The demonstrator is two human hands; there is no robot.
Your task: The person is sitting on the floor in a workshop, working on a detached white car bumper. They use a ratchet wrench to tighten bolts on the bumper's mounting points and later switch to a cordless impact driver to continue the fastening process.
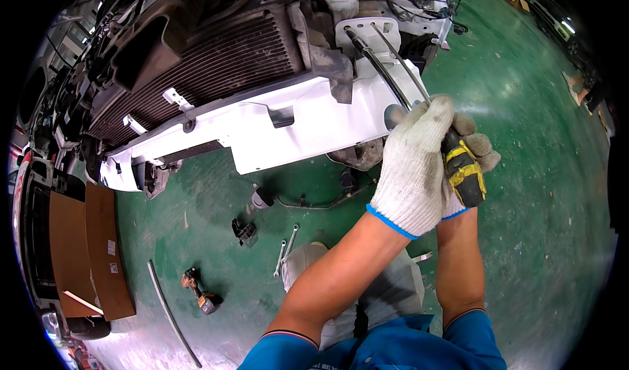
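My left hand point(416, 173), in a white knit glove with a blue cuff, is closed near the top of a long screwdriver. Its thin shaft point(401, 62) slants up and left to a holed end plate on the white bumper beam point(308, 127). My right hand point(481, 150), gloved too, wraps the yellow and black handle point(464, 173) from the far side; the left hand partly covers it. Beside the shaft runs a thicker dark rod point(377, 65), from the end plate to the left glove. Whether the left fingers also hold that rod is hidden.
Behind the beam sits a finned radiator point(223, 62). On the green floor lie a cordless drill point(200, 291), two wrenches point(288, 249), a black plastic part point(243, 232), a round grey part point(262, 197) and a long strip point(171, 311). A cardboard box point(92, 252) stands left.
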